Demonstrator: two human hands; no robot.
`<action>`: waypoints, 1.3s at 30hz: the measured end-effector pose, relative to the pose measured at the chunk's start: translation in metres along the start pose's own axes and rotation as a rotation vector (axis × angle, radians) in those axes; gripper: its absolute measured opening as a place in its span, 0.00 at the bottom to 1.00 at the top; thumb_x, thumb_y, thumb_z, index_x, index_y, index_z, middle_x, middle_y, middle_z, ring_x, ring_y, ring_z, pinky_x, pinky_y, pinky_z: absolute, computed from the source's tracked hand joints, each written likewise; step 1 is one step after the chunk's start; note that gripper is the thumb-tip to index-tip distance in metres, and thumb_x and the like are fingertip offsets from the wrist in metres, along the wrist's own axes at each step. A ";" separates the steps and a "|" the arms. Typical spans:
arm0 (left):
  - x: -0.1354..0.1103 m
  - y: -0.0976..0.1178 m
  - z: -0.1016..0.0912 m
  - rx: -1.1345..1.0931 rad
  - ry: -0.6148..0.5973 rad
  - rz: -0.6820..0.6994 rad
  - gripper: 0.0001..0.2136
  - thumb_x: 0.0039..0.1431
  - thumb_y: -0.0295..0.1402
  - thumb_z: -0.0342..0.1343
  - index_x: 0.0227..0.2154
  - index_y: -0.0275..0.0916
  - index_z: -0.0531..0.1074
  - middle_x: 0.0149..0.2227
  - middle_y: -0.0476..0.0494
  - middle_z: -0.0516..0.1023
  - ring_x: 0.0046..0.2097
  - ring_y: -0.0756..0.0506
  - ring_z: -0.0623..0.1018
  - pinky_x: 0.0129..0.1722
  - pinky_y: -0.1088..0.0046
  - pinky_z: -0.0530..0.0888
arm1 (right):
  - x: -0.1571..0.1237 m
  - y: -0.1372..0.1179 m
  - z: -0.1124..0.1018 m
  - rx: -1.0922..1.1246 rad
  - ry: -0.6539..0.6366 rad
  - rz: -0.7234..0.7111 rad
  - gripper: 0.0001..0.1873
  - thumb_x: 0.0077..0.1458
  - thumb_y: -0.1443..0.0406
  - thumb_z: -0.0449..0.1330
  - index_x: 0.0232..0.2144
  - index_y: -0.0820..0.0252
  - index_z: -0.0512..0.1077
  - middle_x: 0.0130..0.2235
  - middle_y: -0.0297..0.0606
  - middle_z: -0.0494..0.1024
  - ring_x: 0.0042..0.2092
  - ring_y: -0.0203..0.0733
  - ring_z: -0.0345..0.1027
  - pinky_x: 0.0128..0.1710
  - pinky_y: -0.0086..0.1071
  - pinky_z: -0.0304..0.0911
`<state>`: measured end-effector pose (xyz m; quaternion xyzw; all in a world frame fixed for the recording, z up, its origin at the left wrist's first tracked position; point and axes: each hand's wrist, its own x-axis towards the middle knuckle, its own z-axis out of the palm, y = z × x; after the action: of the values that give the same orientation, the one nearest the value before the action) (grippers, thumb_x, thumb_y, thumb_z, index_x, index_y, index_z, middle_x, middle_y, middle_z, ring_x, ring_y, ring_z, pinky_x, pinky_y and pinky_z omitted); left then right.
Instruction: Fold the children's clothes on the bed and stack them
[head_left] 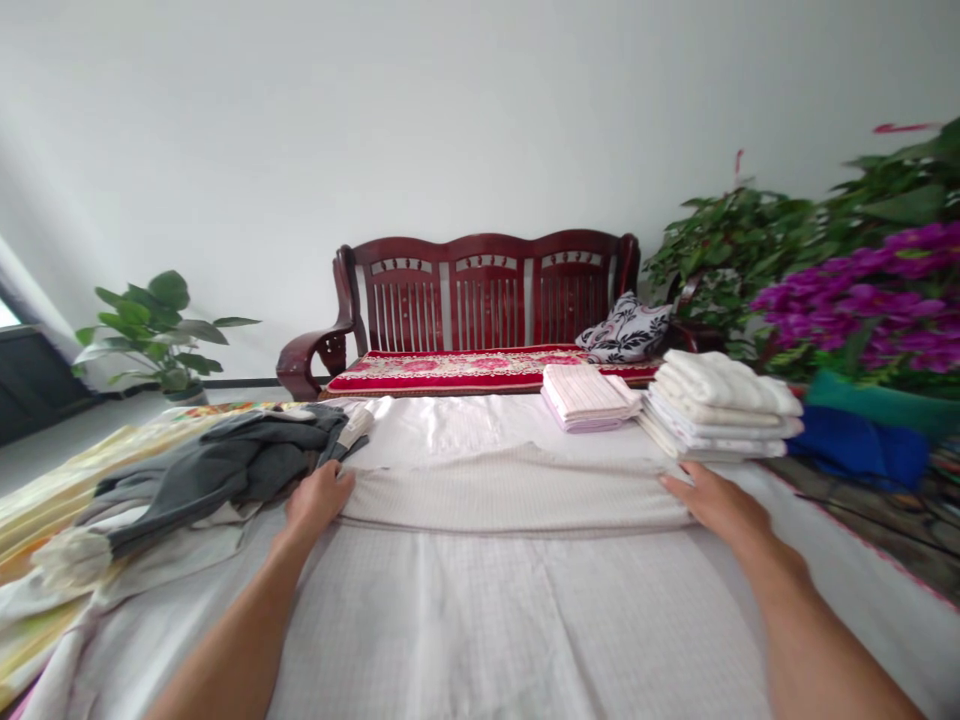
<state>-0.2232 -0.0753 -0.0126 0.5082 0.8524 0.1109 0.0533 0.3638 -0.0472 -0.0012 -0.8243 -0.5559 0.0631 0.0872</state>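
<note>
A pale, finely striped cloth garment (510, 495) lies folded into a long band across the white-covered table. My left hand (322, 498) grips its left end, fingers closed on the fabric. At the opposite end, my right hand (712, 500) pinches the right edge between thumb and fingers. The band stretches between both hands, its middle rising to a slight peak at the far side. Just left of my left hand lies a heap of dark grey clothes (225, 465). Beyond my right hand stands a stack of folded white clothes (720, 405).
A smaller folded pile (589, 395), striped pink and lilac, sits beside the white stack. Yellow fabric (67, 480) spreads along the left. Behind the table (510, 620) is a red wooden bench (484, 285). Purple flowers (870, 295) and a blue cloth-like item (862, 445) are at right.
</note>
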 end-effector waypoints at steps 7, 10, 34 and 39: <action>-0.026 0.016 0.002 -0.022 0.447 0.363 0.16 0.62 0.31 0.46 0.48 0.41 0.74 0.49 0.37 0.78 0.51 0.36 0.76 0.51 0.59 0.70 | -0.015 -0.033 0.004 -0.072 0.515 -0.523 0.19 0.61 0.59 0.52 0.47 0.62 0.76 0.47 0.49 0.79 0.50 0.56 0.69 0.51 0.47 0.64; -0.042 0.037 0.011 -0.229 0.336 0.695 0.14 0.65 0.30 0.43 0.43 0.42 0.75 0.46 0.43 0.79 0.49 0.43 0.77 0.52 0.67 0.72 | -0.031 -0.066 0.014 0.052 0.466 -0.816 0.17 0.62 0.62 0.52 0.46 0.59 0.77 0.47 0.45 0.80 0.50 0.51 0.70 0.54 0.44 0.63; -0.052 0.087 0.037 0.063 0.225 0.671 0.18 0.66 0.35 0.49 0.56 0.43 0.73 0.66 0.35 0.66 0.67 0.32 0.63 0.64 0.44 0.58 | -0.055 -0.114 0.040 0.567 -0.154 -0.767 0.28 0.66 0.52 0.43 0.43 0.58 0.80 0.48 0.45 0.81 0.52 0.51 0.74 0.55 0.45 0.66; -0.060 0.102 0.042 -0.160 0.137 0.952 0.17 0.68 0.31 0.45 0.52 0.43 0.76 0.58 0.41 0.75 0.57 0.42 0.75 0.58 0.61 0.71 | -0.041 -0.112 0.055 0.130 0.157 -0.844 0.25 0.64 0.58 0.46 0.58 0.58 0.71 0.62 0.46 0.70 0.64 0.51 0.60 0.63 0.50 0.56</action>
<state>-0.0987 -0.0751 -0.0301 0.8274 0.5157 0.2213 -0.0206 0.2362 -0.0402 -0.0304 -0.5199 -0.8307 -0.0059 0.1990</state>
